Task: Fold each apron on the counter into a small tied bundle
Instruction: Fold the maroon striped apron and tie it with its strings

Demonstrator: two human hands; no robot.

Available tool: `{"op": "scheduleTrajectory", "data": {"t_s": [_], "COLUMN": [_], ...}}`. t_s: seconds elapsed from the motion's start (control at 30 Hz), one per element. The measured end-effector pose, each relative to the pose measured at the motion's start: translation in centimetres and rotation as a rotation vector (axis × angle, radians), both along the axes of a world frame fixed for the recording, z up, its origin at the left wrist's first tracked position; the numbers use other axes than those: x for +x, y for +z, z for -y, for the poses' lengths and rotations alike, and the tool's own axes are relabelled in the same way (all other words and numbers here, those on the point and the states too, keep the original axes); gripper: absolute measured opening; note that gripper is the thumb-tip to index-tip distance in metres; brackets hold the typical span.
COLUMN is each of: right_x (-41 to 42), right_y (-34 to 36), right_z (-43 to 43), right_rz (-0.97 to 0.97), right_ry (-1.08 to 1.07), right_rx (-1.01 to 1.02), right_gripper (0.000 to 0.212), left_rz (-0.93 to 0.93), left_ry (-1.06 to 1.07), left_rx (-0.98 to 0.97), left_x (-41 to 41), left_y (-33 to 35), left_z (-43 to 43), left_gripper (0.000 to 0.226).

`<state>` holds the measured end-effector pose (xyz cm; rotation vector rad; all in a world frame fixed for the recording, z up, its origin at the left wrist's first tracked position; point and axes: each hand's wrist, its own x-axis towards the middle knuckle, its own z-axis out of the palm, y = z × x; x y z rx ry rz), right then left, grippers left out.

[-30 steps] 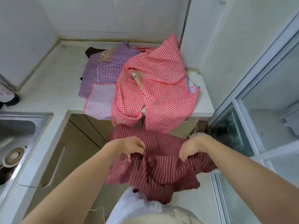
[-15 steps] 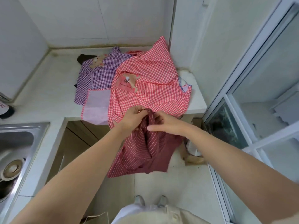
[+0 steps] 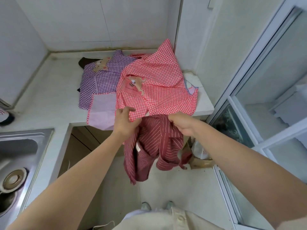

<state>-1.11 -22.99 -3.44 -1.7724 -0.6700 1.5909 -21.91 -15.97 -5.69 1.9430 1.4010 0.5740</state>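
At my near left the steel sink point(image 3: 20, 146) is set into the table point(image 3: 49, 90). Ahead, both my hands hold up the dark red striped apron point(image 3: 154, 146), which hangs crumpled over the floor just in front of the table edge. My right hand point(image 3: 181, 123) is curled tight around its upper edge. My left hand point(image 3: 126, 121) grips the other side, fingers lying over the hem of the red checked apron point(image 3: 157, 83). That one is spread on the table and overhangs the edge. The purple checked apron point(image 3: 103, 80) lies to its left, partly beneath it.
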Motion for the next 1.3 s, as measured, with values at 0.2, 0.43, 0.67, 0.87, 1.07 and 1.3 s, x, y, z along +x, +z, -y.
{"op": "scheduleTrajectory", "data": {"t_s": [0.2,0.43,0.67,0.87,1.07,1.3], "right_x": [-1.8,-2.5,-1.7,-1.3,-1.1,-3.0], "right_y": [0.9,1.2,0.8,0.6,0.2,-0.6], "right_z": [-1.1,0.1,1.1,2.4,2.9,2.9], "right_rz": [-0.239,-0.320,-0.313,0.025,0.485,0.396], "right_ry": [-0.475,-0.567,-0.548,-0.151,0.578,0.559], "right_rx": [0.048,0.055,0.086,0.134,0.303,0.354], "right_gripper": [0.025,0.026,0.026,0.016,0.054,0.042], "left_rz": [0.079,0.342,0.434,0.442,0.272,0.348], "left_ry": [-0.341,-0.370,-0.365,-0.339,-0.498,-0.439], "left_rx": [-0.506,-0.531,-0.422,-0.207,-0.030,-0.076], "left_x": [0.5,1.6,2.9,2.4,2.4,1.8], "left_y": [0.3,-0.8,0.4,1.2,2.1,2.6], "left_z": [2.4,4.2,4.6,3.8,3.4,3.3], "left_gripper": [0.092,0.019,0.016,0.012,0.017,0.020]}}
